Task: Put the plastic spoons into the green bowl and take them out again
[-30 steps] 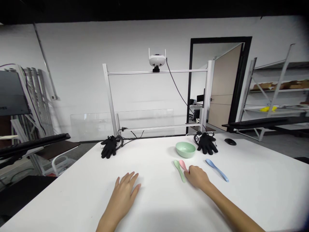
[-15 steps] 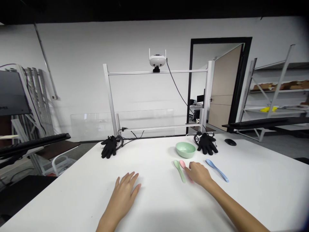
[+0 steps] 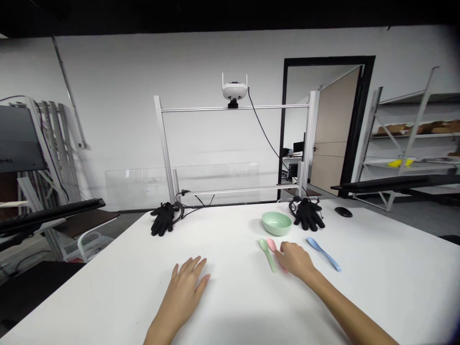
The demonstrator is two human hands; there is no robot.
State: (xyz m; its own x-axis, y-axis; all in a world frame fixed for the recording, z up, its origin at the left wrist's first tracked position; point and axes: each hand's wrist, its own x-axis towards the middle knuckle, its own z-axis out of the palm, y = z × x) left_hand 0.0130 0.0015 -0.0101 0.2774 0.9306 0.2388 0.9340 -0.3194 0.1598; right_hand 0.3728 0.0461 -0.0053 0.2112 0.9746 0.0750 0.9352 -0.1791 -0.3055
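My right hand (image 3: 295, 259) is closed over the pink spoon (image 3: 271, 245), its fingers curled down around the handle. The spoon's bowl shows beyond my fingers, and the hand hides the middle of the handle. A green spoon (image 3: 267, 255) lies just left of it, and a blue spoon (image 3: 324, 254) lies to the right of my hand. Behind the spoons stands a light green bowl (image 3: 276, 224). My left hand (image 3: 186, 287) rests low over the table at the left, fingers spread, holding nothing.
Black gloves with cables lie at the back of the white table (image 3: 230, 306): a left glove (image 3: 163, 219) and a right glove (image 3: 308, 214). A black mouse (image 3: 343, 212) sits at the back right. A metal frame (image 3: 235, 109) rises behind, carrying a white camera device (image 3: 235, 90).
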